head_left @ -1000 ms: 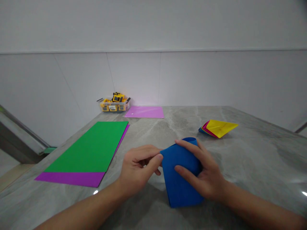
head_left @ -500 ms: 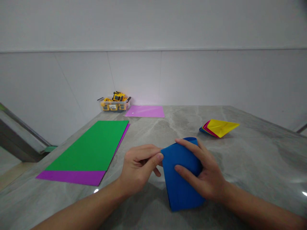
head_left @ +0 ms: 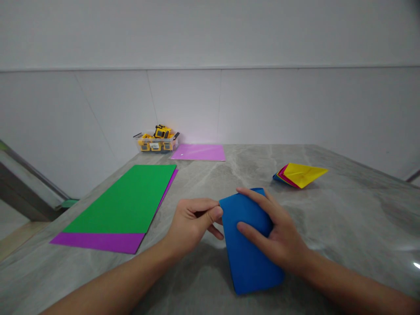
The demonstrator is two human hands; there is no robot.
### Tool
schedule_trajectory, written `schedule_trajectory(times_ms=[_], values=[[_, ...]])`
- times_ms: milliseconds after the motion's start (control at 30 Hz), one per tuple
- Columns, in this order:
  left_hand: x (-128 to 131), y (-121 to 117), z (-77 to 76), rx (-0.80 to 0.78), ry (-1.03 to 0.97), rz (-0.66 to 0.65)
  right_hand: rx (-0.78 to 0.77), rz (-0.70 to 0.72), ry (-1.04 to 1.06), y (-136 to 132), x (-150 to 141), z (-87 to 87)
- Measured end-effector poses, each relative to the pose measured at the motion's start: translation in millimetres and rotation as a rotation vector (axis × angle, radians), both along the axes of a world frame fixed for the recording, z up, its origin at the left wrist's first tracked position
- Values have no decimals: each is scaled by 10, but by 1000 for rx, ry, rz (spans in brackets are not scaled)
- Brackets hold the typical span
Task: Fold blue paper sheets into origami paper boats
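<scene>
In the head view, our left hand (head_left: 192, 223) pinches the upper left corner of the folded blue sheet (head_left: 252, 262), our right hand (head_left: 278, 232) spread across its face, above the counter (head_left: 203, 183). We judge it light, bendable and easily creased, best held by edges.

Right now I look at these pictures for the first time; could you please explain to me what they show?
There is no machine here: a person works with two bare hands, and one camera on the head looks forward and down. The left hand pinches a corner of a folded blue sheet; the right hand holds its other side. On the gray table lie a green sheet over a purple one, a pink sheet, a clear box with yellow toys, and a folded yellow shape.
</scene>
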State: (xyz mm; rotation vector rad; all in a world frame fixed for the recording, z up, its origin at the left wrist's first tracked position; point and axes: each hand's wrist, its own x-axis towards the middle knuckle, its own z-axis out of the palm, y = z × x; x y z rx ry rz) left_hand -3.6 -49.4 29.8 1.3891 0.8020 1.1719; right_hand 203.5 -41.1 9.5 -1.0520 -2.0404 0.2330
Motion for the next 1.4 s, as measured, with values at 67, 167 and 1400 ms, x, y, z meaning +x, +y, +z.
schedule_trajectory(times_ms=[67, 167, 1400], values=[[0, 19, -6, -60, -5, -40, -33, -13, 10, 6, -3, 11], [-7, 31, -25, -126, 2, -106, -62, -27, 31, 6, 9, 27], [3, 28, -59, -221, 0, -216, -161, -46, 28, 22, 5, 46]])
